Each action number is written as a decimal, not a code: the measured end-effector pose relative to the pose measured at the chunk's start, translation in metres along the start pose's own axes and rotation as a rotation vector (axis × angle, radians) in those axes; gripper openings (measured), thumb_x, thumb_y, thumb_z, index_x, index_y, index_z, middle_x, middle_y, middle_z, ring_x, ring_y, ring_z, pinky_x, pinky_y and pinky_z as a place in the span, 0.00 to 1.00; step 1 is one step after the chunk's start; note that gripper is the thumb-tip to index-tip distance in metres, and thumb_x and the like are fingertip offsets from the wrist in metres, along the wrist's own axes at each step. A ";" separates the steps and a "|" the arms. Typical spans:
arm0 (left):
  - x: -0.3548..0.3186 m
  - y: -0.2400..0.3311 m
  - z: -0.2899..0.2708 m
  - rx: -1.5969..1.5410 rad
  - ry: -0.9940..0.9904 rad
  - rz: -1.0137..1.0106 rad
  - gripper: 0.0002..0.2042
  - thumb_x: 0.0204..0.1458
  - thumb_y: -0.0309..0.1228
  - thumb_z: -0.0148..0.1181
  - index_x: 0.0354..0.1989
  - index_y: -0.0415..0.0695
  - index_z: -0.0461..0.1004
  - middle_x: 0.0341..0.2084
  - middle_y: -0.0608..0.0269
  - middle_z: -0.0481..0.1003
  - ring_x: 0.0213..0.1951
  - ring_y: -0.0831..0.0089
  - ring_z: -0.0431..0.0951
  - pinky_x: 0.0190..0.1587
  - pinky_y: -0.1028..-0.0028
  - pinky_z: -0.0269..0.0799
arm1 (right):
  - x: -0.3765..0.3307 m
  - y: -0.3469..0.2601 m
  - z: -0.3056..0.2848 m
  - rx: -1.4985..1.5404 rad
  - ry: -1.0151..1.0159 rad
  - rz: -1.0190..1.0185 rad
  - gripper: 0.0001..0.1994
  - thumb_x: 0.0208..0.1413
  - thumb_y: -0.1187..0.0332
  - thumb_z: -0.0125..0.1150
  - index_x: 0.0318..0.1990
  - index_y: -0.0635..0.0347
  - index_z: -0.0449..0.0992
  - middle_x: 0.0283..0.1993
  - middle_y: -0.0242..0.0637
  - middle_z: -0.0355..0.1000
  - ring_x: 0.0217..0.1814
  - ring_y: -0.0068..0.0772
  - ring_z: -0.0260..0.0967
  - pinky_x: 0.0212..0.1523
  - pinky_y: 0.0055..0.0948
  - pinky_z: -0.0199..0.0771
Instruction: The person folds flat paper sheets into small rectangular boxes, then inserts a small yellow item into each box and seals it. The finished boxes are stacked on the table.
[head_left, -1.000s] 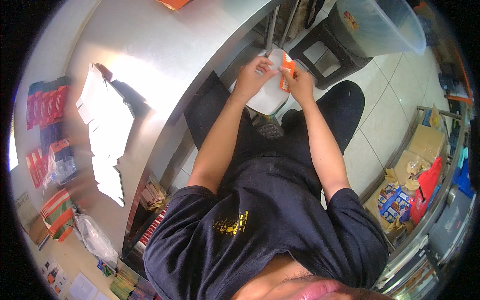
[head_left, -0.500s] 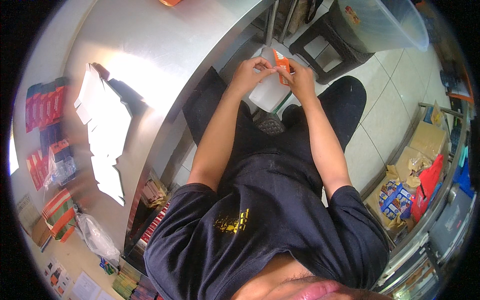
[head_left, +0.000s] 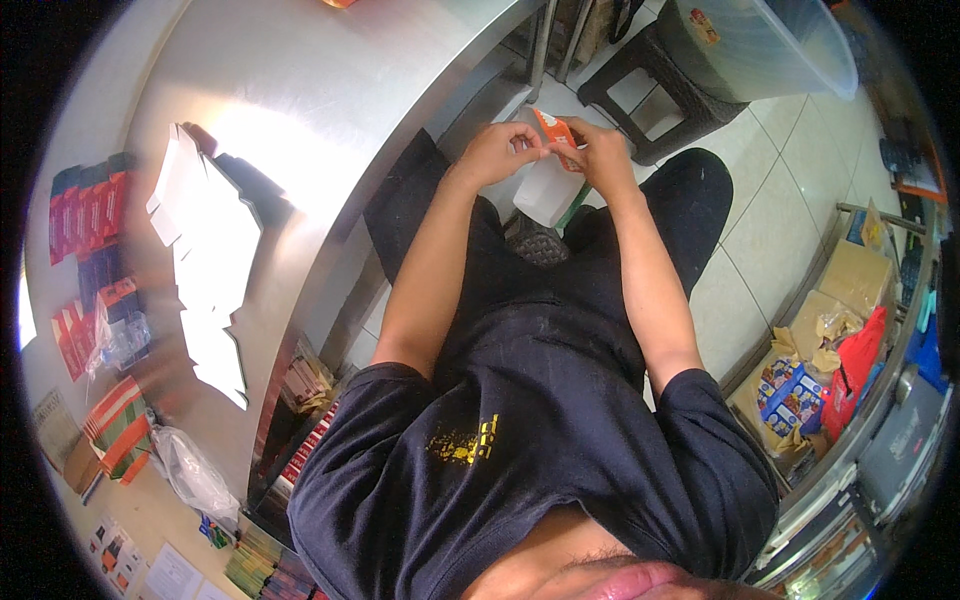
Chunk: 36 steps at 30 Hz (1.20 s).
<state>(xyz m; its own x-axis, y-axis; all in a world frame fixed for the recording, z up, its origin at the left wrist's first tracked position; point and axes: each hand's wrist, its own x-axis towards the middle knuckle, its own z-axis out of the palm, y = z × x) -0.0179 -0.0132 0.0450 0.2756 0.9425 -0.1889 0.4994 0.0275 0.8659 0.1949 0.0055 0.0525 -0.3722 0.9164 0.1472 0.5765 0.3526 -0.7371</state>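
Between my knees I hold a small cardboard box (head_left: 548,194), with a plain white face, an orange printed flap (head_left: 554,128) at its far end and a strip of green along its right edge. My left hand (head_left: 496,156) is closed at the flap's left, thumb and fingertips meeting at the cardboard. From the other side my right hand (head_left: 604,162) grips the orange flap, its thumb pressed towards the left thumb. Part of the box is hidden behind my fingers. White unfolded cardboard pieces (head_left: 212,240) lie stacked on the metal table (head_left: 330,70) to my left.
A black stool (head_left: 650,85) ahead right carries a large translucent tub (head_left: 770,50). Red and dark packages (head_left: 90,210) stand along the table's far left side, near a striped bag (head_left: 118,428). At right, a rack holds cardboard (head_left: 858,275) and a red bag (head_left: 855,375).
The box has tilted and shifted slightly right, showing more of its green edge and less of its white far end. My left hand has moved slightly nearer to me. Both hands stay at the flap.
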 end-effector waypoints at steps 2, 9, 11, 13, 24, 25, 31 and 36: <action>0.002 -0.013 0.002 0.003 -0.032 0.108 0.13 0.55 0.42 0.69 0.35 0.44 0.79 0.25 0.67 0.75 0.27 0.79 0.74 0.29 0.73 0.70 | 0.000 0.003 0.000 0.008 -0.009 -0.042 0.22 0.51 0.56 0.73 0.50 0.55 0.80 0.30 0.45 0.80 0.30 0.42 0.80 0.33 0.36 0.77; 0.000 -0.010 -0.005 -0.220 -0.294 -0.019 0.15 0.59 0.45 0.65 0.40 0.46 0.76 0.30 0.75 0.73 0.33 0.83 0.69 0.32 0.76 0.67 | 0.001 0.003 -0.008 0.063 -0.104 0.002 0.23 0.46 0.58 0.77 0.48 0.59 0.81 0.34 0.46 0.81 0.34 0.42 0.81 0.38 0.34 0.79; 0.000 -0.003 -0.005 -0.270 -0.320 -0.027 0.15 0.59 0.46 0.64 0.40 0.46 0.76 0.30 0.76 0.73 0.32 0.83 0.68 0.31 0.77 0.64 | 0.000 0.003 -0.010 0.095 -0.100 0.029 0.23 0.47 0.58 0.77 0.49 0.61 0.81 0.34 0.46 0.81 0.35 0.40 0.81 0.38 0.33 0.79; 0.001 -0.007 -0.002 -0.309 -0.324 0.003 0.15 0.60 0.46 0.63 0.41 0.47 0.76 0.30 0.77 0.72 0.31 0.84 0.66 0.30 0.78 0.62 | 0.001 0.004 -0.011 0.150 -0.113 0.050 0.23 0.48 0.60 0.77 0.49 0.62 0.81 0.34 0.46 0.81 0.35 0.38 0.82 0.38 0.33 0.79; -0.001 -0.001 -0.007 -0.492 -0.305 -0.156 0.13 0.65 0.43 0.56 0.43 0.46 0.73 0.32 0.73 0.72 0.36 0.85 0.71 0.29 0.82 0.66 | 0.006 0.024 -0.010 0.482 -0.006 0.301 0.28 0.47 0.60 0.79 0.52 0.67 0.78 0.42 0.46 0.82 0.42 0.29 0.81 0.43 0.28 0.80; -0.001 0.001 -0.007 -0.533 -0.295 -0.148 0.13 0.65 0.43 0.55 0.43 0.45 0.73 0.33 0.72 0.73 0.36 0.84 0.72 0.29 0.81 0.67 | 0.006 0.027 -0.007 0.507 0.003 0.293 0.27 0.48 0.60 0.79 0.52 0.67 0.78 0.42 0.45 0.82 0.42 0.28 0.80 0.43 0.27 0.80; 0.000 0.009 0.000 -0.650 -0.188 -0.144 0.13 0.65 0.40 0.57 0.47 0.42 0.73 0.35 0.68 0.75 0.36 0.81 0.74 0.26 0.79 0.69 | 0.004 0.020 -0.009 0.528 0.018 0.313 0.25 0.49 0.62 0.78 0.52 0.68 0.78 0.41 0.44 0.82 0.41 0.26 0.80 0.43 0.26 0.80; 0.002 0.014 0.009 -0.596 -0.103 -0.103 0.12 0.60 0.32 0.64 0.47 0.40 0.73 0.34 0.66 0.76 0.33 0.81 0.75 0.22 0.79 0.69 | 0.004 0.016 -0.011 0.504 -0.005 0.343 0.24 0.51 0.63 0.77 0.51 0.69 0.78 0.39 0.43 0.82 0.38 0.23 0.79 0.40 0.24 0.78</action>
<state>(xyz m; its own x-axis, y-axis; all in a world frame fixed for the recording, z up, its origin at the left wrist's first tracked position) -0.0025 -0.0140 0.0524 0.3432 0.8890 -0.3032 -0.0098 0.3261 0.9453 0.2104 0.0170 0.0484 -0.2306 0.9605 -0.1560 0.2493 -0.0966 -0.9636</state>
